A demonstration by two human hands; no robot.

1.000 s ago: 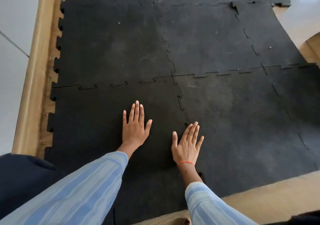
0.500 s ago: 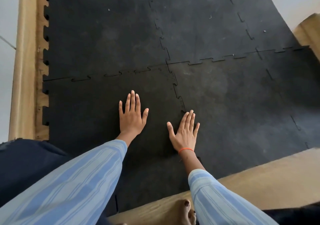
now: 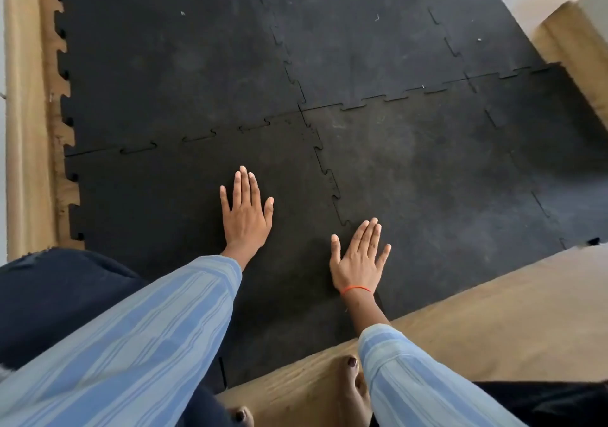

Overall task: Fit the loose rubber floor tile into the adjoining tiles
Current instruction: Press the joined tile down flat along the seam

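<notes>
The near-left black rubber tile (image 3: 158, 202) lies flat, its toothed edges meeting the far-left tile (image 3: 171, 64) and the near-right tile (image 3: 434, 176). My left hand (image 3: 245, 216) rests flat on it, palm down, fingers together. My right hand (image 3: 357, 258), with an orange thread at the wrist, lies flat on the toothed seam between the near-left and near-right tiles. Neither hand holds anything. The seam section under my right hand and forearm is hidden.
More black tiles (image 3: 368, 31) continue to the far right. A wooden floor strip (image 3: 26, 114) runs along the left edge, and wooden flooring (image 3: 493, 321) lies at the near right. My bare toes (image 3: 352, 380) and dark trousers (image 3: 56, 298) are at the bottom.
The view has tilted down and nearer, bringing my toes into view. Both hands stay flat on the tiles, the right one still over the seam.
</notes>
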